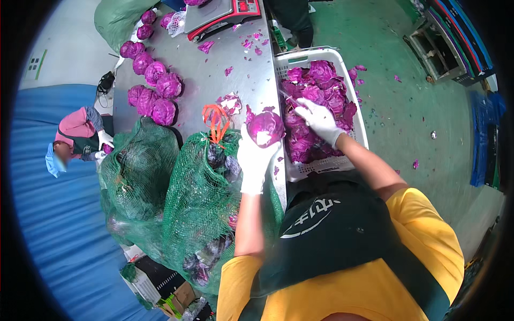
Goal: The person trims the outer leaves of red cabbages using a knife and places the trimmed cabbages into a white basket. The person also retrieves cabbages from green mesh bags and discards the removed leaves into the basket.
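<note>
My left hand [257, 164], in a white glove, cups a trimmed red cabbage [266, 126] over the table's edge. A pale cut patch on the cabbage faces me. My right hand [319, 120], also gloved, is above a white plastic basket [358, 120]. A thin, knife-like tool [288, 98] juts from its fingers towards the left; its handle is hidden in the glove. Loose purple cabbage leaves [321, 72] fill much of the basket. Just left of my left forearm stands a green mesh sack [192, 192] of cabbages, tied with orange string [217, 122].
Red cabbages [154, 74] line the far left of the metal table [209, 76]. A red scale [225, 20] sits at the back. Another mesh sack [140, 180] bulges at left, near a co-worker [80, 132] handling a cabbage. Leaf scraps litter the green floor [401, 112].
</note>
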### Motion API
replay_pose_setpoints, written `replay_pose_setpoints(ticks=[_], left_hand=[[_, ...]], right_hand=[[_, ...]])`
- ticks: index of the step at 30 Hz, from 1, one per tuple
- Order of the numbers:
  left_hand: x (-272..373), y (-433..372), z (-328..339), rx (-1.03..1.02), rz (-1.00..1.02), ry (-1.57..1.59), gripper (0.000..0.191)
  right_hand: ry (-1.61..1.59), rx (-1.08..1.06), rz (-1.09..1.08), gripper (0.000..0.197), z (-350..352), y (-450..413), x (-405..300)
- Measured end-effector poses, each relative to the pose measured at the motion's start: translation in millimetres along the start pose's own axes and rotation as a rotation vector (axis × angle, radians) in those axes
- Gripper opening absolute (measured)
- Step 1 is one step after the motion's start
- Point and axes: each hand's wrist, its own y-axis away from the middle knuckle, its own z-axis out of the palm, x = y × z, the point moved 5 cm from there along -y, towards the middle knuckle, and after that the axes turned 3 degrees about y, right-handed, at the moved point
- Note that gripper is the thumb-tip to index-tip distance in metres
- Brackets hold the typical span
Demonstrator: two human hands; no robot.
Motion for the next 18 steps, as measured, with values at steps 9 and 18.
replay_pose_setpoints(ticks=[9, 18], left_hand=[[33, -12, 11, 0.114, -0.024, -0.225, 0.101], [29, -15, 10, 0.135, -0.064, -0.224, 0.092]], right_hand=[[0.057, 0.185, -0.346, 0.058, 35, 20, -59], [0.062, 0.174, -0.283, 0.04, 30, 6, -43]])
